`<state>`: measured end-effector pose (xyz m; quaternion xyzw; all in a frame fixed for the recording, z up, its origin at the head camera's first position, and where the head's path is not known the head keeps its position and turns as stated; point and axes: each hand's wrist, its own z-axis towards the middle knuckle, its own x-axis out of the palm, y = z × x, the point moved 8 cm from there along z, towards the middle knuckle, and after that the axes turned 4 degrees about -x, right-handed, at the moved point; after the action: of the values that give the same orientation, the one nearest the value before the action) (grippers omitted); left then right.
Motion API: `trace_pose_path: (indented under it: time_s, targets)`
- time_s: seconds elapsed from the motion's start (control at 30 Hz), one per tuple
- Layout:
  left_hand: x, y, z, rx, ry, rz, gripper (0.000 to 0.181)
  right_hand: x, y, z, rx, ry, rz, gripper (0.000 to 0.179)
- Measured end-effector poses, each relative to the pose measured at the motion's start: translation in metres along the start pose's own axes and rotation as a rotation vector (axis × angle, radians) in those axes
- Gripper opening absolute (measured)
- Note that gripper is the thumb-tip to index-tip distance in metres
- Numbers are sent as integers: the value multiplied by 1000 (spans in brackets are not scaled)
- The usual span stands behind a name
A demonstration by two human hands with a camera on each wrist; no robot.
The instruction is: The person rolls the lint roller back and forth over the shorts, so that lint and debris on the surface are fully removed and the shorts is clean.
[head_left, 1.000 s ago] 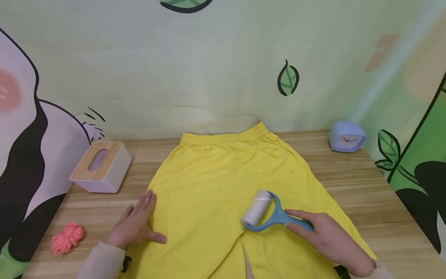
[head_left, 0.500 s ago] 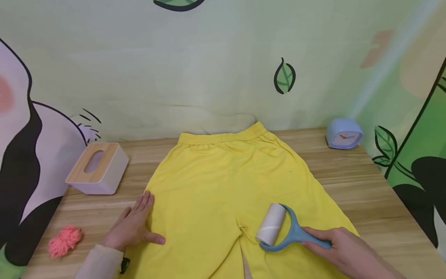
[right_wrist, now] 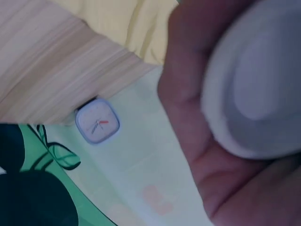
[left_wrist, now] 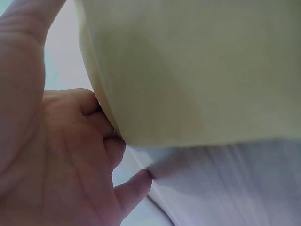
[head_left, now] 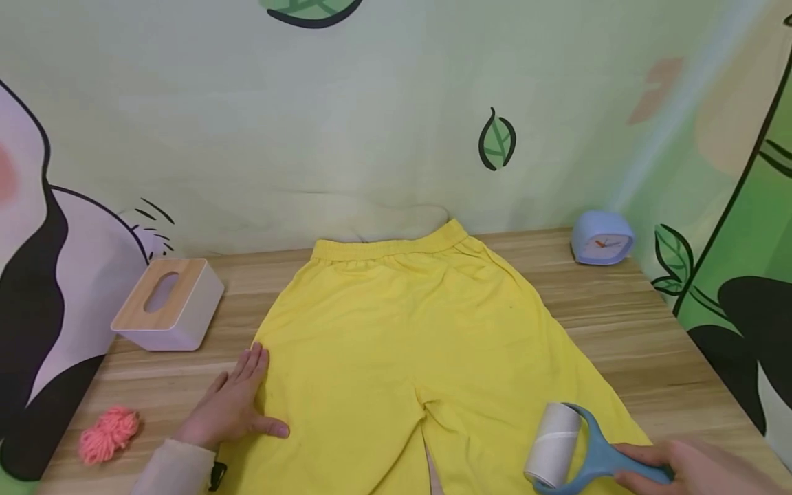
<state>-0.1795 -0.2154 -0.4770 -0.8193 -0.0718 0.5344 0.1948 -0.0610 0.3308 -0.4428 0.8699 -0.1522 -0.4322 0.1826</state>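
Yellow pants [head_left: 371,323] lie spread on the wooden table, waistband toward the wall and legs toward me. My left hand [head_left: 232,405] rests on their left edge, fingers straight and thumb out over the cloth; the left wrist view shows its fingertips at the fabric's edge [left_wrist: 178,84]. My right hand [head_left: 699,467] grips the blue handle of a lint roller [head_left: 600,457] at lower right. Its white roll [head_left: 553,443] is over the right leg; whether it touches the cloth is hard to tell. The right wrist view shows the handle's rounded end [right_wrist: 221,113] in the palm.
A tissue box [head_left: 167,302] with a wood-look lid stands at the back left. In front of it lies a coral yarn bundle [head_left: 109,434]. At the back right is a small blue clock [head_left: 602,238]. A printed backdrop [head_left: 371,124] rises behind the table [head_left: 594,295].
My right hand has moved the lint roller right and toward me, from the middle of the pants to the right leg. The left hand stays at the left edge. The head view has shifted slightly.
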Motion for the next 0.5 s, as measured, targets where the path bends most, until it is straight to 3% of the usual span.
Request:
trace_pose_path:
  time_s: [0.1,0.27,0.5]
  targets:
    - [1,1,0,2,-7,4,141,-1,-3,-4,28,19,15,51]
    - [0,2,1,2,-7,7,141,-1,-4,-6,-4,66,39,50]
    - [0,1,1,4,-5,3,141,-10,-6,-10,69,37,-48,54]
